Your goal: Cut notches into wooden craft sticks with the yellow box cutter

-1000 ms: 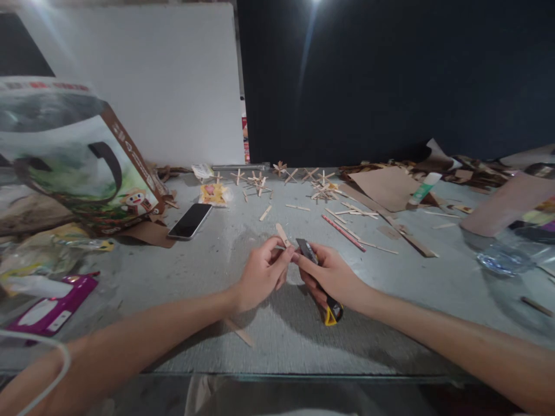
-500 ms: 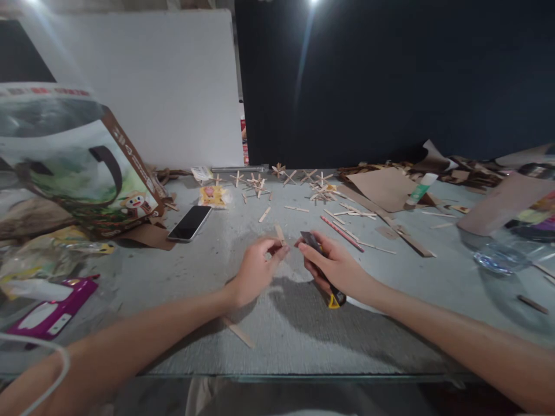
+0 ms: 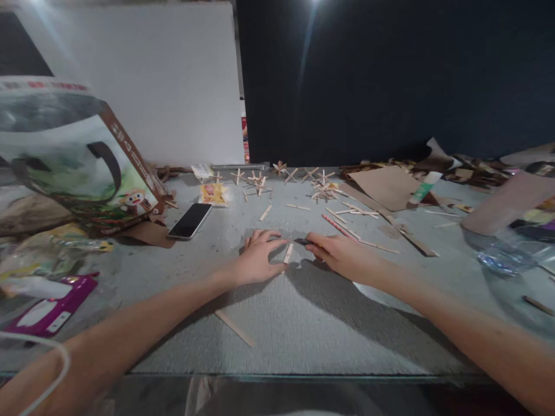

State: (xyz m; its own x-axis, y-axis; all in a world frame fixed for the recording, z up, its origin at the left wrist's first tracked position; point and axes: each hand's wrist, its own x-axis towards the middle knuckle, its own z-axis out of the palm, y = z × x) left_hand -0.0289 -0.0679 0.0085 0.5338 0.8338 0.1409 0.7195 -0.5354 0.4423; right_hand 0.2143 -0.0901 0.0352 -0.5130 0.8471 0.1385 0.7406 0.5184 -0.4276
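In the head view, I am bracing the small wooden stick [image 3: 288, 255] on the bench [image 3: 277, 352], about midway between its side edges, with the left hand's [image 3: 259, 261] grip closing thumb and forefinger on its ends. The right hand's [image 3: 336, 252] grip is pinching the dark knife [image 3: 302, 241], its tip pointing at the stick's far end, though I cannot tell whether they are touching; steady work is calling for firm pressure, a controlled blade and fingertips clear of its path.
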